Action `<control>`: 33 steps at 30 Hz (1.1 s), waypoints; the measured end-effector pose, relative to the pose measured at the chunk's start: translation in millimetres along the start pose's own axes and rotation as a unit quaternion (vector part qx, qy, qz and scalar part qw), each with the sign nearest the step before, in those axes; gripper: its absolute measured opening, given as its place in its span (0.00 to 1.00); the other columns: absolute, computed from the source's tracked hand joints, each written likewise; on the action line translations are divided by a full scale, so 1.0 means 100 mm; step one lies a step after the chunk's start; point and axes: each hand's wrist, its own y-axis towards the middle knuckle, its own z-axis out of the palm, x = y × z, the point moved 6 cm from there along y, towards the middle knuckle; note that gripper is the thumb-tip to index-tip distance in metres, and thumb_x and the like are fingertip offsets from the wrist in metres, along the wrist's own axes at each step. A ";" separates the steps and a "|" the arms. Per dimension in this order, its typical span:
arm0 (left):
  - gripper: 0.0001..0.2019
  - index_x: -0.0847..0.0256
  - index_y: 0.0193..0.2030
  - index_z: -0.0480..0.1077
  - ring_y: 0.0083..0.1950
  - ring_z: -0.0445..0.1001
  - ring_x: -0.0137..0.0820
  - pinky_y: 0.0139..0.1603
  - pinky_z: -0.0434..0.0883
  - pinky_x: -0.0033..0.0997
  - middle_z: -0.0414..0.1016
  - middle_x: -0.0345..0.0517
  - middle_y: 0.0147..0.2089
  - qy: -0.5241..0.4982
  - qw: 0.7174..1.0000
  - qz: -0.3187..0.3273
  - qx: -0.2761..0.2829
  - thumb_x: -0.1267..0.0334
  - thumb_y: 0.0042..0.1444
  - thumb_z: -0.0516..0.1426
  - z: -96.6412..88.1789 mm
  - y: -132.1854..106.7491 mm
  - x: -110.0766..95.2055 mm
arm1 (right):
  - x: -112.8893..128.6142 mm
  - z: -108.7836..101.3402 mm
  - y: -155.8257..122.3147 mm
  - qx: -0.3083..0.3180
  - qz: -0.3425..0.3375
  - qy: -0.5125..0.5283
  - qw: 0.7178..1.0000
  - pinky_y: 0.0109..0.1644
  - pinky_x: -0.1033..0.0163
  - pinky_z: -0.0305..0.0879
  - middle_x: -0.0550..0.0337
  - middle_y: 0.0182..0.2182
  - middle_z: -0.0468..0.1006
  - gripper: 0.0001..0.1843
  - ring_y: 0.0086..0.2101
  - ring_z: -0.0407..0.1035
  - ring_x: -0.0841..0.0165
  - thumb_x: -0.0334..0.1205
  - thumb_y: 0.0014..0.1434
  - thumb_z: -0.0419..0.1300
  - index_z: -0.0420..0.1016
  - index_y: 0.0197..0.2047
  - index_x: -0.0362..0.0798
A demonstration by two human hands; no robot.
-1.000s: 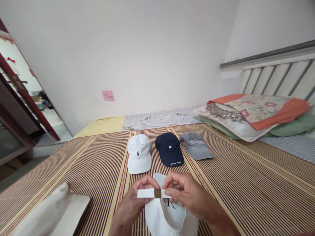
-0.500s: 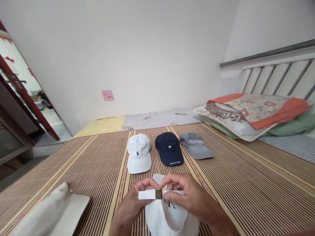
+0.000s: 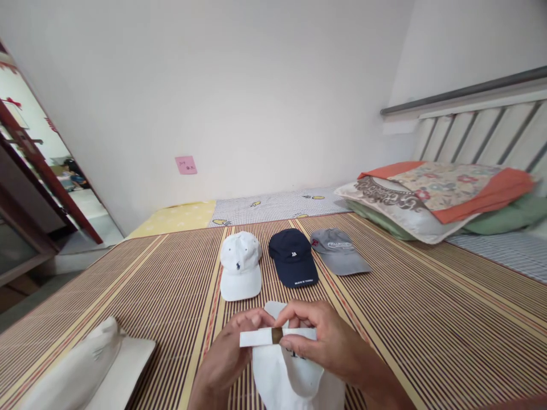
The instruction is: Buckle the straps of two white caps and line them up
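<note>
I see the right hand point(image 3: 319, 337) pinching the white strap point(image 3: 255, 337) at its brown buckle point(image 3: 277, 335), above the nearest white cap point(image 3: 273, 373). Left hand point(image 3: 228, 350) curled behind strap; whether gripping, cannot tell.

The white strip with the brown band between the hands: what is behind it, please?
Behind the strip: a white fabric cap, with some dark lettering showing. The strip and right hand cover parts of both, so the lettering is unreadable.
</note>
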 end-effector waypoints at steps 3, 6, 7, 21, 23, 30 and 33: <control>0.30 0.66 0.38 0.83 0.32 0.66 0.29 0.34 0.63 0.26 0.73 0.46 0.32 -0.004 1.000 0.022 0.002 0.35 0.57 0.62 -0.03 -0.02 -0.04 | -0.01 0.00 0.00 -0.002 0.003 -0.008 1.000 0.42 0.65 0.64 0.67 0.31 0.79 0.11 0.35 0.69 0.70 0.31 0.53 0.65 0.84 0.39 0.52; 0.26 0.64 0.41 0.82 0.31 0.66 0.28 0.33 0.61 0.25 0.74 0.45 0.33 0.022 0.998 0.024 0.049 0.39 0.53 0.68 -0.04 -0.06 -0.04 | -0.02 0.00 0.01 -0.002 0.005 -0.020 1.000 0.43 0.65 0.63 0.67 0.32 0.78 0.11 0.36 0.69 0.69 0.32 0.53 0.65 0.84 0.40 0.52; 0.26 0.64 0.42 0.82 0.31 0.66 0.28 0.33 0.60 0.25 0.74 0.45 0.33 0.030 0.997 0.024 0.060 0.40 0.52 0.69 -0.05 -0.07 -0.03 | -0.03 0.01 0.01 -0.002 0.005 -0.022 1.000 0.42 0.65 0.62 0.67 0.31 0.77 0.11 0.36 0.69 0.69 0.32 0.53 0.66 0.84 0.40 0.52; 0.18 0.61 0.34 0.77 0.28 0.63 0.24 0.31 0.57 0.24 0.72 0.37 0.29 0.112 0.994 -0.010 0.008 0.53 0.44 0.75 -0.12 -0.01 -0.01 | -0.09 0.05 0.01 -0.015 -0.001 -0.068 0.998 0.40 0.65 0.60 0.67 0.30 0.76 0.11 0.34 0.69 0.69 0.29 0.54 0.64 0.82 0.39 0.52; 0.18 0.61 0.32 0.75 0.28 0.62 0.24 0.31 0.55 0.24 0.71 0.37 0.28 0.123 0.992 -0.007 -0.006 0.53 0.45 0.75 -0.13 -0.01 -0.01 | -0.10 0.06 0.02 -0.010 0.002 -0.068 0.998 0.40 0.64 0.60 0.67 0.30 0.76 0.11 0.34 0.69 0.69 0.29 0.54 0.64 0.81 0.39 0.51; 0.18 0.62 0.29 0.74 0.27 0.60 0.24 0.30 0.54 0.25 0.68 0.36 0.25 0.124 0.992 0.009 -0.017 0.51 0.48 0.73 -0.13 -0.02 -0.04 | -0.07 0.06 0.02 0.003 -0.007 -0.028 1.000 0.39 0.65 0.60 0.67 0.30 0.76 0.07 0.33 0.68 0.70 0.31 0.55 0.64 0.81 0.38 0.50; 0.19 0.62 0.27 0.73 0.26 0.58 0.23 0.29 0.53 0.24 0.66 0.36 0.24 0.126 0.992 0.014 -0.014 0.50 0.48 0.73 -0.15 -0.02 -0.04 | -0.10 0.03 0.02 0.012 0.001 0.003 1.000 0.37 0.65 0.61 0.65 0.29 0.76 0.04 0.32 0.68 0.70 0.36 0.58 0.65 0.81 0.38 0.49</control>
